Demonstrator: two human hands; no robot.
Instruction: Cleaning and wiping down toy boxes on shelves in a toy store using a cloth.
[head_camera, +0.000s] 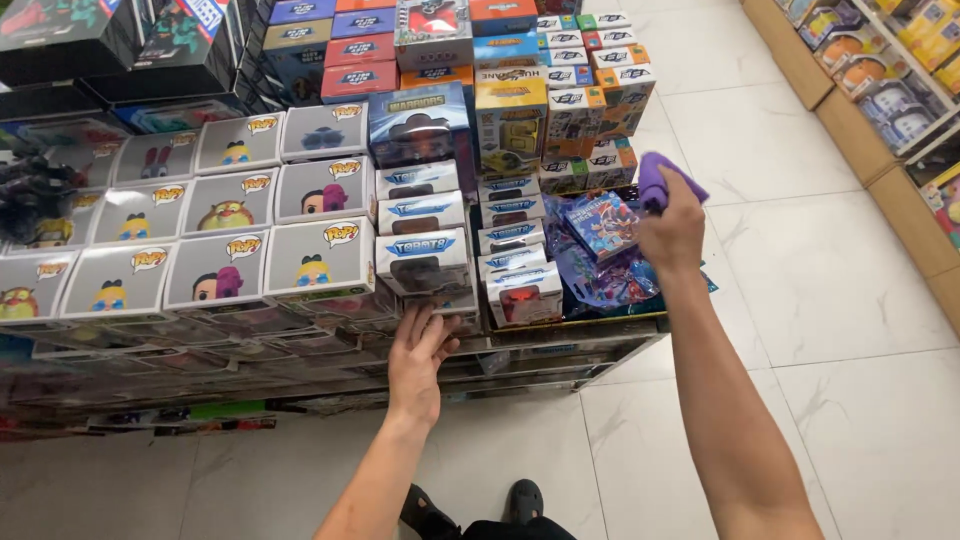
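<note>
Head view: right hand (672, 228) grips purple cloth (660, 178); left hand (418, 360) open.

**Covered, cropped and blurred**

The crumpled purple cloth (664, 178) is mostly bunched inside the right hand (672, 232). The left hand (417, 362) covers part of the shelf's front edge. Black toy boxes (95, 35) at top left are cut off. The lower glass shelf (300, 365) shows only blurred reflections.

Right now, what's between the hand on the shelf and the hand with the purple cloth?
In the head view, small white toy boxes and blue toy packets lie between the left hand and the right hand gripping the purple cloth.
</note>
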